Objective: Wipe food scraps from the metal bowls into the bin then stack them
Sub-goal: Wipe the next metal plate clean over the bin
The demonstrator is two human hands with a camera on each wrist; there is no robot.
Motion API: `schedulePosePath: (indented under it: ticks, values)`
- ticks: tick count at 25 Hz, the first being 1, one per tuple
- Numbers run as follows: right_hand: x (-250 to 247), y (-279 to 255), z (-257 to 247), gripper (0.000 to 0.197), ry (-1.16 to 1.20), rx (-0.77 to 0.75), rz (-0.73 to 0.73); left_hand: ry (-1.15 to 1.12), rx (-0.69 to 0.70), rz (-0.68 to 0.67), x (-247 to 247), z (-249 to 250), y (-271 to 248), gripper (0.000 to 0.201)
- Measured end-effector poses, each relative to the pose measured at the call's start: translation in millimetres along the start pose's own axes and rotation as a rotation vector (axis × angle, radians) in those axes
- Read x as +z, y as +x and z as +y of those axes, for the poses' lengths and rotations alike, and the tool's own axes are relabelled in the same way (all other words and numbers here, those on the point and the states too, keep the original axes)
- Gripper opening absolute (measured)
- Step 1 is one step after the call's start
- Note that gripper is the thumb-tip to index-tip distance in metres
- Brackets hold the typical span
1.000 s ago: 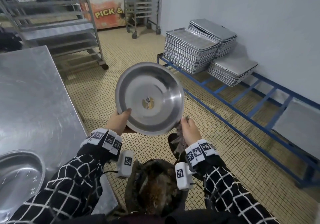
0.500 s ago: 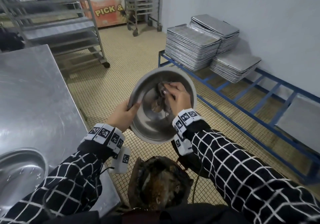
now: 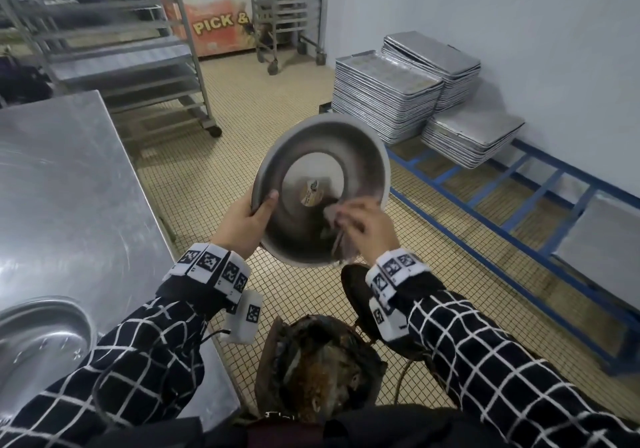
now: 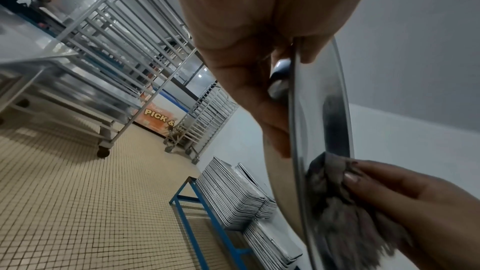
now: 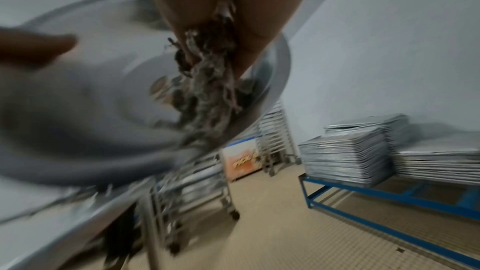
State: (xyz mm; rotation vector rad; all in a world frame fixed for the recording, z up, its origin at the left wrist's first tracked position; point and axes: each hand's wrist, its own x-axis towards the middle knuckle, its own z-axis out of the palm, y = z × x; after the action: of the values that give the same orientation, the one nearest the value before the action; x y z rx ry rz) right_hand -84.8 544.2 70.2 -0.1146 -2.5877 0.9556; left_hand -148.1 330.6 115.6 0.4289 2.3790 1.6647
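My left hand (image 3: 247,221) grips the left rim of a round metal bowl (image 3: 311,157), thumb inside, holding it tilted toward me above the floor. A small sticker (image 3: 310,192) sits at its centre. My right hand (image 3: 369,228) holds a grey frayed rag (image 3: 337,236) and presses it against the bowl's lower right inside wall. In the left wrist view the bowl (image 4: 319,110) stands edge-on with the rag (image 4: 345,213) against it. The right wrist view is blurred, with the rag (image 5: 207,89) hanging inside the bowl (image 5: 91,100). The dirty bin (image 3: 318,364) stands right below the bowl.
A steel table (image 3: 65,184) fills the left, with another metal bowl (image 3: 34,340) at its near corner. Stacks of metal trays (image 3: 384,98) rest on a low blue frame (image 3: 512,240) along the right wall. Wheeled racks (image 3: 114,49) stand behind.
My right hand with the rag has slid from the bowl's upper middle down to its lower right wall. The bowl has stayed tilted over the bin in my left hand.
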Motion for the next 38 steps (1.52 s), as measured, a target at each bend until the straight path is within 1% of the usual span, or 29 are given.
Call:
schedulePosePath:
  ticks: [1, 2, 3, 5, 9, 11, 12, 13, 14, 16, 17, 18, 19, 20, 21, 23, 24, 25, 26, 27, 28, 29, 30, 32, 33, 34, 35, 36, 38]
  values:
    - [-9.0, 10.1, 4.0, 0.031, -0.008, 0.054, 0.142, -0.006, 0.002, 0.018, 2.2, 0.4, -0.2, 0.025]
    - [-14.3, 18.7, 7.8, 0.034, -0.026, 0.075, 0.221, -0.019, 0.006, 0.033, 5.0, 2.2, -0.9, 0.020]
    - [-16.3, 23.7, 8.4, 0.036, -0.058, 0.057, 0.242, -0.026, 0.007, 0.046, 7.8, 5.1, -1.5, 0.017]
    - [-5.0, 22.2, 8.9, 0.034, -0.105, -0.023, 0.175, -0.042, 0.021, 0.077, 13.5, 9.4, -1.6, 0.018]
    - [28.6, -14.7, -16.0, 0.033, -0.061, -0.122, -0.086, -0.123, 0.042, 0.163, 21.6, 6.7, 1.2, 0.019]
    - [31.4, -29.7, -28.2, 0.030, -0.074, -0.194, -0.104, -0.120, 0.040, 0.188, 23.7, -0.6, 3.4, 0.018]
    - [28.9, -33.5, -31.0, 0.028, -0.110, -0.192, -0.097, -0.113, 0.039, 0.198, 24.3, -4.2, 4.1, 0.019]
    - [25.7, -36.7, -33.4, 0.026, -0.135, -0.156, -0.074, -0.113, 0.029, 0.205, 25.3, -7.5, 4.4, 0.020]
    - [23.8, -37.7, -33.6, 0.025, -0.114, -0.066, -0.031, -0.115, 0.020, 0.208, 26.5, -11.0, 4.9, 0.023]
    - [19.7, -36.9, -37.8, 0.024, 0.078, 0.179, 0.166, -0.106, 0.004, 0.211, 30.4, -14.3, 2.9, 0.028]
    - [21.3, -36.3, -41.5, 0.024, 0.196, 0.261, 0.272, -0.102, 0.003, 0.211, 33.1, -13.9, 0.6, 0.028]
    - [24.2, -36.9, -47.9, 0.024, 0.278, 0.267, 0.336, -0.123, 0.000, 0.203, 36.0, -12.7, -1.7, 0.028]
    - [29.6, -38.3, -55.5, 0.023, 0.306, 0.202, 0.332, -0.163, -0.004, 0.188, 38.6, -10.1, -4.2, 0.030]
    - [37.3, -41.3, -61.6, 0.026, 0.294, 0.090, 0.263, -0.199, -0.003, 0.175, 40.0, -6.6, -6.5, 0.034]
    - [45.8, -46.0, -65.8, 0.033, 0.257, -0.025, 0.148, -0.219, 0.009, 0.167, 40.0, -3.1, -8.5, 0.035]
    - [56.2, -53.9, -62.3, 0.049, 0.083, -0.185, -0.073, -0.244, 0.039, 0.167, 35.2, 3.7, -10.6, 0.033]
    - [54.7, -51.2, -52.2, 0.054, -0.044, -0.220, -0.128, -0.255, 0.049, 0.165, 29.9, 5.9, -10.4, 0.031]
    - [51.1, -46.0, -39.4, 0.058, -0.197, -0.230, -0.139, -0.267, 0.060, 0.156, 24.4, 9.5, -10.6, 0.029]
    - [45.1, -39.6, -25.0, 0.060, -0.342, -0.204, -0.142, -0.269, 0.074, 0.149, 20.4, 11.9, -10.1, 0.028]
    - [37.4, -34.2, -13.5, 0.061, -0.446, -0.147, -0.141, -0.269, 0.090, 0.154, 17.7, 14.8, -10.3, 0.028]
    - [31.7, -29.8, -7.6, 0.061, -0.486, -0.097, -0.136, -0.263, 0.100, 0.172, 17.0, 15.4, -10.0, 0.029]
    - [32.7, -27.2, -9.8, 0.061, -0.458, -0.084, -0.125, -0.257, 0.107, 0.192, 17.6, 18.2, -11.4, 0.029]
    - [37.2, -28.2, -19.1, 0.060, -0.373, -0.112, -0.111, -0.245, 0.108, 0.215, 19.0, 19.3, -11.4, 0.028]
    - [51.3, -36.6, -48.0, 0.054, -0.125, -0.198, -0.087, -0.234, 0.107, 0.248, 22.8, 24.0, -13.5, 0.025]
    - [56.8, -41.6, -57.5, 0.051, -0.051, -0.221, -0.063, -0.249, 0.109, 0.253, 22.0, 26.0, -14.7, 0.024]
    - [58.1, -44.2, -58.6, 0.049, -0.071, -0.232, -0.049, -0.263, 0.108, 0.253, 20.2, 26.4, -14.6, 0.024]
    - [53.8, -43.6, -52.0, 0.047, -0.168, -0.215, -0.052, -0.266, 0.100, 0.248, 18.0, 24.6, -13.9, 0.026]
    - [46.7, -38.2, -39.5, 0.049, -0.298, -0.165, -0.068, -0.256, 0.091, 0.243, 14.4, 23.7, -13.1, 0.028]
    - [29.0, -19.9, -7.8, 0.055, -0.475, 0.026, -0.124, -0.220, 0.073, 0.212, 9.3, 19.2, -13.3, 0.036]
